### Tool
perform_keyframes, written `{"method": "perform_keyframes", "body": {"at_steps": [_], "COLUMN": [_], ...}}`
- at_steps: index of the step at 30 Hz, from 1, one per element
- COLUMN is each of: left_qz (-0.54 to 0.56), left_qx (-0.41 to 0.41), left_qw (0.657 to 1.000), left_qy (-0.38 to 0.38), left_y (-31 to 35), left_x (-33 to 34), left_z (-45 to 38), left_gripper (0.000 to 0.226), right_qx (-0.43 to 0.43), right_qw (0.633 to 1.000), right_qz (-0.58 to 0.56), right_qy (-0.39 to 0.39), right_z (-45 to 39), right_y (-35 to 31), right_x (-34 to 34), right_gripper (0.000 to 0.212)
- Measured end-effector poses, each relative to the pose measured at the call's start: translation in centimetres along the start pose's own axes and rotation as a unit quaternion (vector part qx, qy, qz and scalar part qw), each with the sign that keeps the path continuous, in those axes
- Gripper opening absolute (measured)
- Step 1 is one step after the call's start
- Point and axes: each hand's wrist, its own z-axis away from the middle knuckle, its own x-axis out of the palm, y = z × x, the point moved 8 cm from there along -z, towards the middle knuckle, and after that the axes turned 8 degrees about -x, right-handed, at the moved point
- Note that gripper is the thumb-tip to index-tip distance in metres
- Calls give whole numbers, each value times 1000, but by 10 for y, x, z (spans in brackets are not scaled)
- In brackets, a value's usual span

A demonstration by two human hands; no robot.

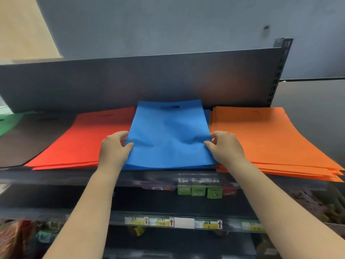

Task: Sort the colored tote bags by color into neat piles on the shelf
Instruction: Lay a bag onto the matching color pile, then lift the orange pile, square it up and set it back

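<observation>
Top shelf (11,172) of a dark store rack, seen from the front. A blue tote bag (169,135) lies flat on the blue pile at the middle of the shelf, its cut-out handle toward the back panel (130,81) and its near edge at the shelf's front edge. The left hand (114,148) pinches the bag's left edge between thumb and fingers; the right hand (226,147) pinches the right edge likewise, and the cloth puckers at both grips. The red pile (82,141) touches the blue pile's left side; the orange pile (265,137) lies just beside its right side, its layers stepped and overhanging the front edge near the right corner. Left of the red pile lies a dark pile (28,139), and a green bag (8,122) shows at the far left end. Lower shelves carry price labels (173,222) along their front edges.
</observation>
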Motion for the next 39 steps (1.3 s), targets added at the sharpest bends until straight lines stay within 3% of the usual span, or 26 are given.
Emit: {"method": "perform_keyframes", "body": {"at_steps": [3, 10, 15, 21, 25, 29, 34, 39], "left_qz": [-127, -126, -129, -177, -216, -242, -235, -222], "left_qx": [52, 225, 319, 339, 315, 281, 265, 263], "left_qw": [990, 965, 932, 910, 904, 906, 915, 919], "left_qy": [-26, -53, -112, -162, -190, -202, -194, -192], "left_y": [9, 108, 189, 244, 261, 263, 261, 260], "left_x": [13, 69, 139, 217, 254, 270, 270, 270], "left_z": [-3, 25, 73, 119, 136, 141, 141, 140], "left_gripper": [48, 42, 46, 46, 44, 41, 39, 39], "right_qx": [32, 1, 46, 104, 142, 212, 243, 261], "right_qw": [994, 984, 974, 979, 985, 970, 925, 886], "right_qz": [98, 169, 218, 178, 74, -62, -284, -381], "right_qy": [-27, 64, 43, -4, -57, -101, -65, -41], "right_z": [1, 26, 39, 46, 42, 38, 30, 25], "right_y": [0, 23, 92, 185, 235, 270, 275, 276], "right_x": [7, -56, -106, -140, -136, -120, -108, -104], "right_gripper": [42, 40, 41, 43, 48, 61, 35, 34]}}
